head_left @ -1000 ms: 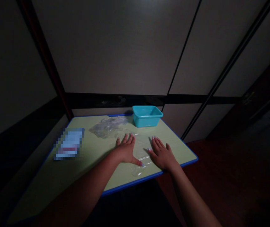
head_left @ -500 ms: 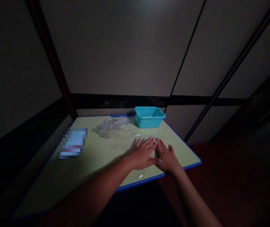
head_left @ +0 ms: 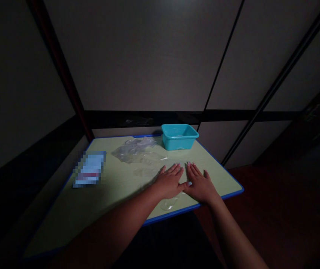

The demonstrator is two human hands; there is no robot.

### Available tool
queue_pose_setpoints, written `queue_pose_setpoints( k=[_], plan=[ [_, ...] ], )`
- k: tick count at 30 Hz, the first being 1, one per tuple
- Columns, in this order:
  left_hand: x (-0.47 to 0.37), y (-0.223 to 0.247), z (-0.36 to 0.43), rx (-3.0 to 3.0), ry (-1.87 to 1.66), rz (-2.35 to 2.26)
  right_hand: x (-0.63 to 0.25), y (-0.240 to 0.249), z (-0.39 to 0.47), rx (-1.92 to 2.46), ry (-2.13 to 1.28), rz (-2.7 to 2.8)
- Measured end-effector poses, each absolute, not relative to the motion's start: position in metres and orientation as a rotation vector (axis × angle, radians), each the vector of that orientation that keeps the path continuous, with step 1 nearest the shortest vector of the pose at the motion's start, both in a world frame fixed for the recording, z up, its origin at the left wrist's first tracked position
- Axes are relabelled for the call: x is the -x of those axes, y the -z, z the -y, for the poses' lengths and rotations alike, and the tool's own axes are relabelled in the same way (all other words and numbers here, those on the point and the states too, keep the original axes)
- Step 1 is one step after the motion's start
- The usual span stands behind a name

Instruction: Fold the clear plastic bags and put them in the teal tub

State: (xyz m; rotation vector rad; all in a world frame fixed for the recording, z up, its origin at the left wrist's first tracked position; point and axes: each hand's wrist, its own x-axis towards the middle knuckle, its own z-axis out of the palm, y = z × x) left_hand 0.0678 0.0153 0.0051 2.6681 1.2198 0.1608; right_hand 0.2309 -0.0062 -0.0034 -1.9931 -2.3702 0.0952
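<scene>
My left hand [head_left: 170,184] lies flat, palm down, with its fingers stretched out on a sheet of clear plastic [head_left: 170,203]. Beside it my right hand [head_left: 201,186] is spread flat too, and the two thumbs meet or overlap. Neither hand grips anything. The plastic is thin and see-through; most of it is hidden under my hands, and I cannot make out whether it is a bag or a film. Beyond my left fingertips lies a crumpled heap of clear plastic [head_left: 134,150], like thin bags.
A turquoise plastic basin [head_left: 179,143] stands at the back right of the pale yellow table [head_left: 115,186], which has a blue edge. Toward the left side lies a blurred-out light blue packet or card [head_left: 90,170]. Cabinet panels [head_left: 145,56] rise right behind the table.
The fingertips of my hands have moved a little apart, my right hand sliding slightly rightward. The thumbs stay together. The whole view has shifted slightly.
</scene>
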Motion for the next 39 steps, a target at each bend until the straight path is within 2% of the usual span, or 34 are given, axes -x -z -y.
queue_pose_setpoints(
  k=[22,30,33,39],
  plan=[
    [-0.012,-0.002,-0.077,-2.406,-0.057,-1.709,-0.232,0.003,0.006,1.971,-0.115,2.355],
    [-0.008,-0.005,-0.071,-2.425,-0.094,-1.815,-0.234,0.004,0.007,1.935,-0.121,2.339],
    [-0.017,-0.014,-0.055,-2.504,-0.160,-1.747,-0.235,0.005,0.007,1.922,-0.111,2.321],
    [-0.041,-0.020,-0.022,-2.685,-0.169,-1.294,-0.235,0.002,0.009,1.903,-0.105,2.340]
  ],
)
